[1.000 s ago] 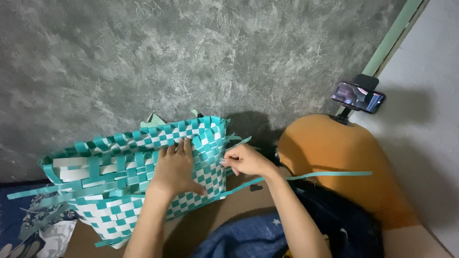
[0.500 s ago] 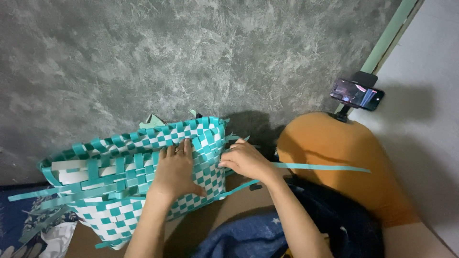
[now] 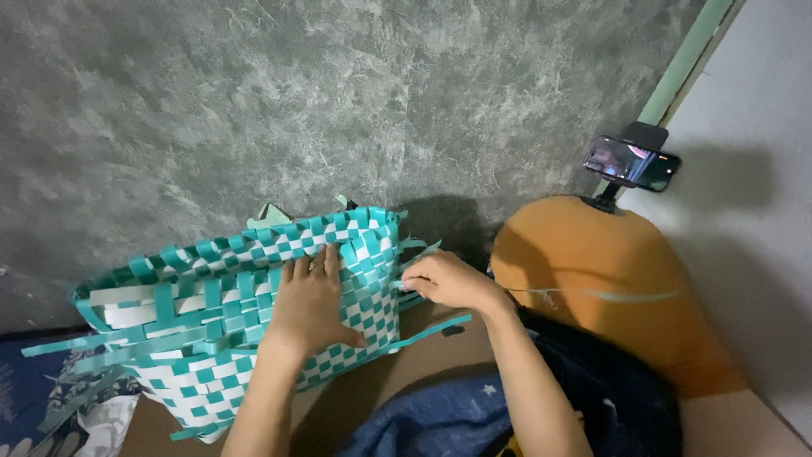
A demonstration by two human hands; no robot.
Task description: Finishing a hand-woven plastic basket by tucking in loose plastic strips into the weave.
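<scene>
Teal-and-white woven basket (image 3: 228, 313) lies on its side at 9 o'clock from my right hand, on a brown floor patch. My left hand (image 3: 311, 306) is flat on its checkered wall, fingers (image 3: 331, 264) loosely spread and pointing to 12; the palm hides the weave under it. My right hand (image 3: 448, 281) sits at the basket's 3 o'clock edge, fingers curled together on loose teal strips (image 3: 419, 251); the fingertips are tucked under, so I cannot tell which strip is pinched. One long thin strip (image 3: 592, 294) runs off toward 3 across an orange rounded cushion (image 3: 609, 288), blurred. A phone on a stand (image 3: 630, 162) is at 1 o'clock. The basket's lower corner and stray strip ends at 8 o'clock are cut off by the edge. Dark blue cloth (image 3: 440, 423) covers my lap.
</scene>
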